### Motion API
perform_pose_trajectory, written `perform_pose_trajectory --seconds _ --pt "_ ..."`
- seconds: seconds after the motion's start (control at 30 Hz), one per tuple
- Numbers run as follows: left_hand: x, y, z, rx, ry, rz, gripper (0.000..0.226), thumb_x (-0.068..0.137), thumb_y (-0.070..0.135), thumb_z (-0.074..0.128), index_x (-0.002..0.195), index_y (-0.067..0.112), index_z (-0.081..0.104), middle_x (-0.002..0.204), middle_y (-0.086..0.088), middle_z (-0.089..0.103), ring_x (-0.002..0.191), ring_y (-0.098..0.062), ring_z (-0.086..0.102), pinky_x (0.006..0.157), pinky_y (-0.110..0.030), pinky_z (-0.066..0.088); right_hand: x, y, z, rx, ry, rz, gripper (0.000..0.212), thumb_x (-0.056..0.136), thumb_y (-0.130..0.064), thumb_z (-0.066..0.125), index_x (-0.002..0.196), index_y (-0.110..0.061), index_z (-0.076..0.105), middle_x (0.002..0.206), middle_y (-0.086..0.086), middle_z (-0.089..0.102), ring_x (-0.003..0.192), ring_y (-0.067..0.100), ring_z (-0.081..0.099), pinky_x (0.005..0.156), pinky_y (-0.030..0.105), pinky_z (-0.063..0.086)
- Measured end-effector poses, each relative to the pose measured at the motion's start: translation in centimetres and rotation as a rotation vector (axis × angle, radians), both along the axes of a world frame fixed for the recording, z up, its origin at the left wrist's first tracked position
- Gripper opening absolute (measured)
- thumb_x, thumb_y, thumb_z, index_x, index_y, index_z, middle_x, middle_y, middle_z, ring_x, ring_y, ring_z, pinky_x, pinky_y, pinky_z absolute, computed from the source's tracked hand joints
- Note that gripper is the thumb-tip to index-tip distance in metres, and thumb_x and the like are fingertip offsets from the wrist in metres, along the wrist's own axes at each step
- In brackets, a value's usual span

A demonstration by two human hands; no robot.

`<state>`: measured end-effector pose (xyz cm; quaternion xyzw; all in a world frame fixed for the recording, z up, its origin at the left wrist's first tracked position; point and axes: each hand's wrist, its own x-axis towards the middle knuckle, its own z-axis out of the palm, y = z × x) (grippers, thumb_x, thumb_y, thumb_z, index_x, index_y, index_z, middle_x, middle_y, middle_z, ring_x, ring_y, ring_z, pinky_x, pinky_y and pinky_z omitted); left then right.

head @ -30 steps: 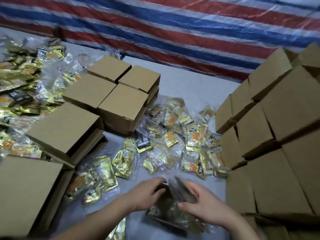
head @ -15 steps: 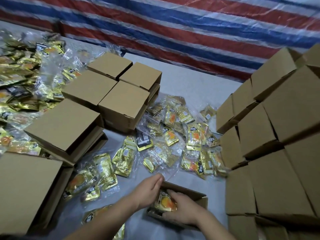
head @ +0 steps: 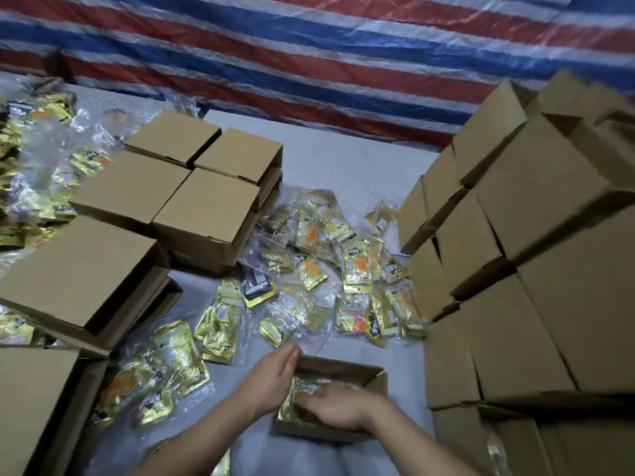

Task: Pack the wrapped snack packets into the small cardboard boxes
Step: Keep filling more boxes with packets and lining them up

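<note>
Fingers of my right hand point(head: 338, 408) lie flat and fairly straight inside the open box point(head: 374, 381), pressing down on a gold foil packet point(head: 302, 393) there; my left hand point(head: 275, 376) rests open against the box's left wall, holding nothing. Dark characters on the packet are too blurred to read. Beyond both hands lies a heap of loose packets point(head: 343, 269), gold with orange patches, in clear wrap.

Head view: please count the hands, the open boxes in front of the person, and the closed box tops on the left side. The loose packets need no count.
Hands: 2, left hand and right hand
Open box: 1
Closed box tops on the left: 6
Total: 9
</note>
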<state>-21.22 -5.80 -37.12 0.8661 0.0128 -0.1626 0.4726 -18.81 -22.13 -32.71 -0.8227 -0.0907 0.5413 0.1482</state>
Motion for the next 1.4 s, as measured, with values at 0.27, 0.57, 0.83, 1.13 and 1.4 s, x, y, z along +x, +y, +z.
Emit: perform_pose_trajectory --seconds 0.27,0.57,0.83,1.13,1.4 --pt "1.0 -0.7 0.0 -0.032 -0.032 -0.051 0.022 0.107 0.022 0.040 0.093 0.014 0.055 0.085 -0.005 0.060 0.083 -0.019 0.056 0.077 -0.029 0.043 -1.7 -0.1 -0.3 -0.005 0.061 -0.152 0.070 0.101 -0.060 0.020 0.144 -0.014 0.050 0.152 0.012 0.045 0.135 0.025 0.045 0.106 0.032 0.033" --pt "3.8 -1.1 0.5 0.046 0.039 -0.153 0.023 0.108 0.029 0.038 0.093 0.027 0.056 0.088 0.005 0.063 0.085 -0.008 0.058 0.076 -0.023 0.045 0.4 -6.4 2.6 0.201 -0.869 -0.232 0.026 0.093 -0.040 0.050 0.110 -0.025 0.063 0.111 -0.008 0.058 0.102 0.013 0.056 0.090 0.032 0.048" --pt "5.5 -4.5 1.9 0.175 -0.009 -0.370 0.023 0.107 0.036 0.038 0.114 0.028 0.059 0.110 0.004 0.064 0.101 -0.014 0.059 0.095 -0.035 0.047 -0.4 -10.9 -0.4 -0.007 -0.635 -0.046 0.023 0.100 -0.029 0.043 0.117 -0.017 0.054 0.115 0.008 0.062 0.105 0.031 0.059 0.078 0.039 0.046" --pt "0.9 -6.5 3.4 -0.051 0.420 0.212 0.112 0.076 0.084 0.045 0.159 0.018 0.009 0.157 -0.012 0.037 0.137 -0.032 0.046 0.108 -0.044 0.043 -1.6 -12.9 -1.4 -0.033 -0.709 -0.379 0.011 0.100 -0.026 0.038 0.096 -0.025 0.047 0.099 0.006 0.068 0.091 0.031 0.064 0.066 0.034 0.039" --pt "-0.2 -11.6 6.9 -0.053 0.665 -0.014 0.054 0.102 0.052 0.031 0.122 0.007 0.054 0.106 -0.010 0.061 0.059 -0.019 0.066 0.064 -0.033 0.057 -2.2 -12.4 0.7 -0.070 -0.741 -0.415 0.011 0.103 -0.025 0.038 0.095 -0.021 0.044 0.101 0.008 0.068 0.094 0.031 0.066 0.069 0.035 0.043"
